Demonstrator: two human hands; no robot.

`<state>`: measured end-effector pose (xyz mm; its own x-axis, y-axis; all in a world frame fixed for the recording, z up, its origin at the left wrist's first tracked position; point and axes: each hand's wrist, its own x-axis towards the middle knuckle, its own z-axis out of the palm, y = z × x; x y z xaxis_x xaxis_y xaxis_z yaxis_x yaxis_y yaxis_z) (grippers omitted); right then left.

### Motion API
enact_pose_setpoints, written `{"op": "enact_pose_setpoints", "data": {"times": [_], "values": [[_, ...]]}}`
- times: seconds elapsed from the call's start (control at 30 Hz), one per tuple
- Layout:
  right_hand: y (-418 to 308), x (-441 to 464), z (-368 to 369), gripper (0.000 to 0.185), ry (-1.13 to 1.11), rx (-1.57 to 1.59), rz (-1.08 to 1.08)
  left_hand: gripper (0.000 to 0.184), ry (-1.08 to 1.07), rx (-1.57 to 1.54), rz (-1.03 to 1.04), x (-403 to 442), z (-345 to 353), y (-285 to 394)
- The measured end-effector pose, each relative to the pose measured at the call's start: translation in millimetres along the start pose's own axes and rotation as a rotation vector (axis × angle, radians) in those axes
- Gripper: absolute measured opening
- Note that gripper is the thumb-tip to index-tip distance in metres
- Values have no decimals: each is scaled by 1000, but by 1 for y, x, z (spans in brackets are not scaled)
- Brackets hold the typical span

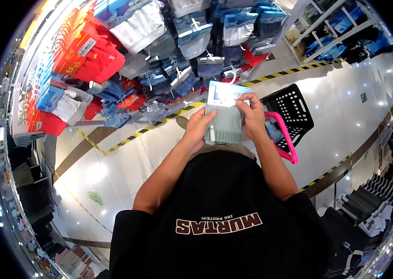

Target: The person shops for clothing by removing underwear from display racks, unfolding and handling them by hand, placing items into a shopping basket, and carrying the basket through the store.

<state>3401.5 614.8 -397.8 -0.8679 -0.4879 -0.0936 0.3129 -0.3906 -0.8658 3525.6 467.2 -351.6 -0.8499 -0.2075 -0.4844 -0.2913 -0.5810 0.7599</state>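
Note:
A packaged grey-green ribbed garment (226, 122) is held upright in front of my waist. It has a white-and-blue card header (221, 93), a white hanging hook (231, 74) on top and a small white tag (212, 133) low on its left side. My left hand (198, 125) grips the pack's left edge, thumb across the front. My right hand (252, 116) is closed on the upper right, its thumb and fingers at the card. The fingers behind the pack are hidden.
Racks of hanging packs, including red ones (89, 53) and grey ones (196, 39), stand ahead. A black shopping basket (301, 109) with a pink handle (284, 128) is beside my right forearm. Striped tape (152, 128) marks the floor. Dark folded clothing (363, 204) lies at right.

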Motion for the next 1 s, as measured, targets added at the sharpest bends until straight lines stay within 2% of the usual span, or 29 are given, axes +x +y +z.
{"op": "enact_pose_setpoints", "data": {"times": [0.07,0.13,0.27,0.37,0.5,0.6,0.73,0.93,1.0], "values": [[0,-3,-1,12,17,-26,-21,35,69,-212,-19,-7,9,5],[-1,-8,-4,18,11,-95,51,36,68,-349,-66,-16,18,18],[-1,-23,-6,28,-172,-294,70,38,27,-316,125,-23,27,13],[-13,-27,16,32,-284,-279,-148,39,6,-185,229,-21,23,7],[-14,-23,16,29,-216,-218,1,39,-56,-273,192,-23,14,16],[-7,-18,6,22,-99,-350,81,33,-49,-298,171,-20,8,14],[-7,-15,5,24,22,75,264,21,66,-56,148,-20,3,13],[-15,-12,-2,31,32,369,431,17,168,-76,182,-11,-12,7],[-17,-11,-4,32,21,441,453,22,181,-103,199,-8,-12,6]]}}
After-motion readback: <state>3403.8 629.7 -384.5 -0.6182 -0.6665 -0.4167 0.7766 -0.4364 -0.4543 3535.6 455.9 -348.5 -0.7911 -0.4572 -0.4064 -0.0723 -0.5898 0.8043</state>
